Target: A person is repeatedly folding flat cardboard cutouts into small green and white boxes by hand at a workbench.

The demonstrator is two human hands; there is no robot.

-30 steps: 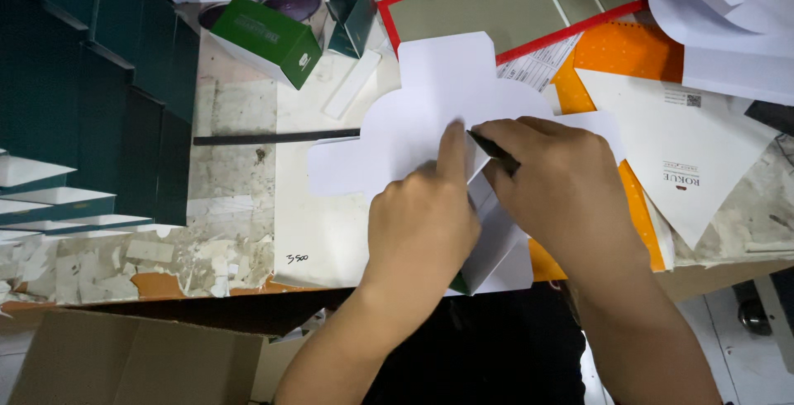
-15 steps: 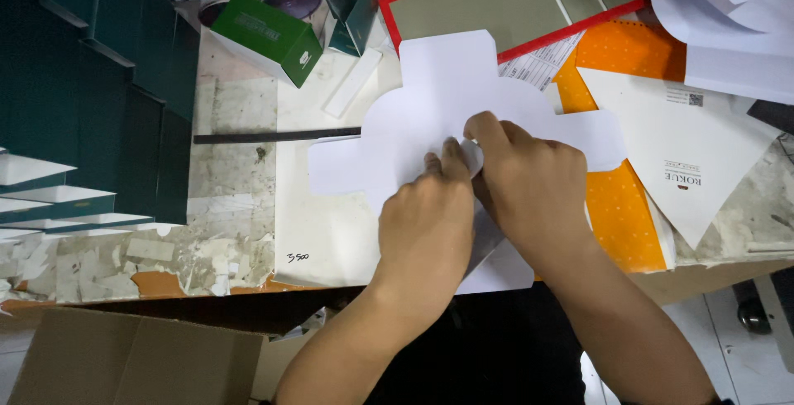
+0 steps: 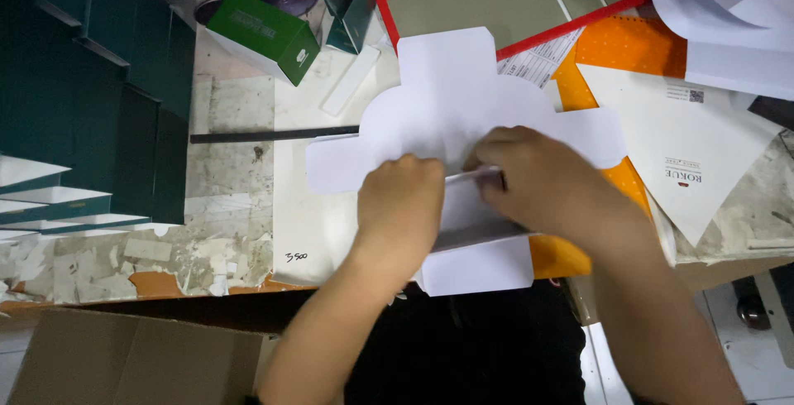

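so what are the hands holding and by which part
Both hands, left hand and right hand, press a white die-cut card blank at its middle fold.

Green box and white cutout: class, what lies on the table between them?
In the head view, a white strip lies slantwise between the green box and the white cutout, with small dark green folded pieces just above it.

The white paper cutout point(image 3: 451, 99) lies flat in the middle. It has round shoulders, side flaps at 3 and 9 o'clock, and a square tab at 12. Its lower part is folded up.
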